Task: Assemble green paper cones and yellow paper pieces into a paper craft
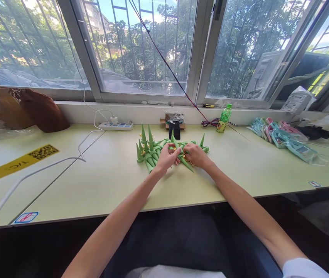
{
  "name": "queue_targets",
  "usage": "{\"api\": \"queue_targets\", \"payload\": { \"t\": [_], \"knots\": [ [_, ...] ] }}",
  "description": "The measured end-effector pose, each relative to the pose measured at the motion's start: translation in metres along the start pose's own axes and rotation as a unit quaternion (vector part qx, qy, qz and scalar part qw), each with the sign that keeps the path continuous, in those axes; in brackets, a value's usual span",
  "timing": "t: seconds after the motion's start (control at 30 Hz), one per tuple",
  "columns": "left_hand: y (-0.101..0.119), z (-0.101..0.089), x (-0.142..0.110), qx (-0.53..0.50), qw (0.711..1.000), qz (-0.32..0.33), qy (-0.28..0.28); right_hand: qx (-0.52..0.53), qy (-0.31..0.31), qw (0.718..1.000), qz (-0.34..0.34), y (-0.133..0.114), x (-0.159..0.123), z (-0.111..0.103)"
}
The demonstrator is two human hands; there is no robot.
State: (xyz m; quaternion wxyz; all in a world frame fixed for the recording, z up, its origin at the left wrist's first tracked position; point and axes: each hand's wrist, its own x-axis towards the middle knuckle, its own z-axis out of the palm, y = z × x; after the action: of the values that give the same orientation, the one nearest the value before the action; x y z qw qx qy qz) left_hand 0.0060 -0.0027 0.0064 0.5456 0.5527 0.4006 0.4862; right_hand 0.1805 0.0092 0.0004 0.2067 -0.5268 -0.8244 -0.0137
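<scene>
Pointed light-green plastic cones (150, 154) lie and stand in a pile at the middle of the table, with small yellow bits among them. My left hand (167, 157) is closed on a green cone (175, 142) whose tip points up and away. Close to its right, my right hand (194, 154) has its fingers curled together at the pile; what they pinch is hidden. Below and between the hands another green cone (186, 164) slants toward the table's front. One more cone (202, 140) stands upright beyond my right hand.
Behind the pile are a dark phone (174, 130) and a small cardboard box (183, 126). A green bottle (224, 119) stands back right, near bagged pastel items (282, 135). At left are a power strip (116, 126), a white cable (51, 166) and a brown bag (44, 112).
</scene>
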Motion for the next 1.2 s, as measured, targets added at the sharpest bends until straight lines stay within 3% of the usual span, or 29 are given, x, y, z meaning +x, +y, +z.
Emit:
{"api": "queue_targets", "payload": {
  "t": [0.53,1.2],
  "knots": [
    [-0.002,0.000,0.001,-0.003,1.000,0.001,0.000,-0.017,0.006,1.000,0.002,0.000,0.000,0.000],
    [-0.002,0.000,0.001,0.010,1.000,0.001,-0.002,0.034,0.027,0.999,-0.031,0.010,0.005,0.009]
  ]
}}
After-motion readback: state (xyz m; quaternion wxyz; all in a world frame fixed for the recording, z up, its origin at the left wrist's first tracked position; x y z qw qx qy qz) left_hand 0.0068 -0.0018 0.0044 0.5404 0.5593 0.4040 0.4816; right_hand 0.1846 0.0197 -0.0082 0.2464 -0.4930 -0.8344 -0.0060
